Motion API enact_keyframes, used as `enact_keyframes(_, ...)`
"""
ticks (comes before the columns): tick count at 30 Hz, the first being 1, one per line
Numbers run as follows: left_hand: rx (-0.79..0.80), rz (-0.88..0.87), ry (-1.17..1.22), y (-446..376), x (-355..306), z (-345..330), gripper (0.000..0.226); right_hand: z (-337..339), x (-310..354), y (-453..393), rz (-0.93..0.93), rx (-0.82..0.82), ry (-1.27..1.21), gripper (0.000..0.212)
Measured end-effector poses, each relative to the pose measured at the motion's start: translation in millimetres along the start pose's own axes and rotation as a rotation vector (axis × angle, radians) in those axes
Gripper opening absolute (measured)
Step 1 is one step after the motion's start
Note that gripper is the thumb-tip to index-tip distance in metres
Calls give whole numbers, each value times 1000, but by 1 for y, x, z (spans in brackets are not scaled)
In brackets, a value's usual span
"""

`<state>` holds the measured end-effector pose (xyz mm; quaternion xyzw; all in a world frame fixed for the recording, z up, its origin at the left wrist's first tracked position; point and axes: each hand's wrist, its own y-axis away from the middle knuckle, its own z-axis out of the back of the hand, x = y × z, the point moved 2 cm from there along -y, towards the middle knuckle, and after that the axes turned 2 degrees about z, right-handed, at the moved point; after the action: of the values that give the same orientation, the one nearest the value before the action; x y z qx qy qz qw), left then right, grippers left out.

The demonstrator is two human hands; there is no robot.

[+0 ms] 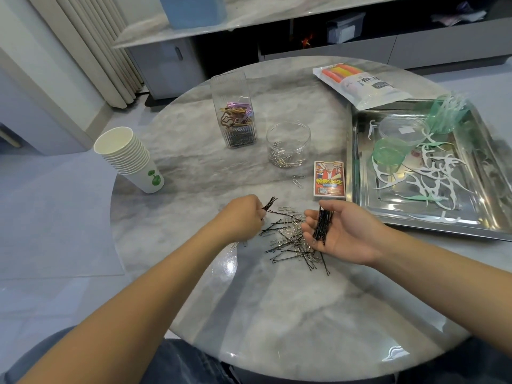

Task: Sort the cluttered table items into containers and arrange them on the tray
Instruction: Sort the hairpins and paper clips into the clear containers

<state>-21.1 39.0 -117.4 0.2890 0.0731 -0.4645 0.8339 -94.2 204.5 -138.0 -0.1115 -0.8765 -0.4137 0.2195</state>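
Observation:
A mixed pile of black bobby pins and silver paper clips [291,239] lies on the marble table [277,314] between my hands. My left hand [243,214] pinches a few black bobby pins [270,203] just above the pile's left side. My right hand [343,231] lies palm up, its fingers loosely curled under a bundle of black bobby pins [322,224]. Behind stand a tall ribbed clear jar [232,112] with hair clips and pins, and a round clear jar [288,145] with paper clips. The steel tray [360,173] is at the right.
On the tray lie white floss picks [437,176], green lids [388,155] and a clear lid. A card box [329,178] sits beside the tray, a white pouch [360,84] behind it. A stack of paper cups [130,159] stands at the table's left edge. Two loose clips [297,180] lie nearby.

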Motion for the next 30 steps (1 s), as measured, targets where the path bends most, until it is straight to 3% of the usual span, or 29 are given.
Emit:
enact_keyframes(4, 145, 13, 393, 11, -12, 6, 27, -2, 1, -2, 26, 21, -31, 31)
enact_keyframes(9, 232, 13, 535, 21, -28, -4, 26, -7, 1, -5, 36, 56, -80, 31)
enact_keyframes(15, 76, 10, 503, 22, -42, -11, 22, -15, -6, -2, -67, 202, -258, 41)
enact_keyframes(21, -204, -58, 237, 25, -45, -17, 8, -18, -7, 0, -77, 225, -308, 56)
enact_keyframes(30, -317, -182, 122, 33, -49, -7, 17, -17, -3, 2, -43, 219, -243, 51)
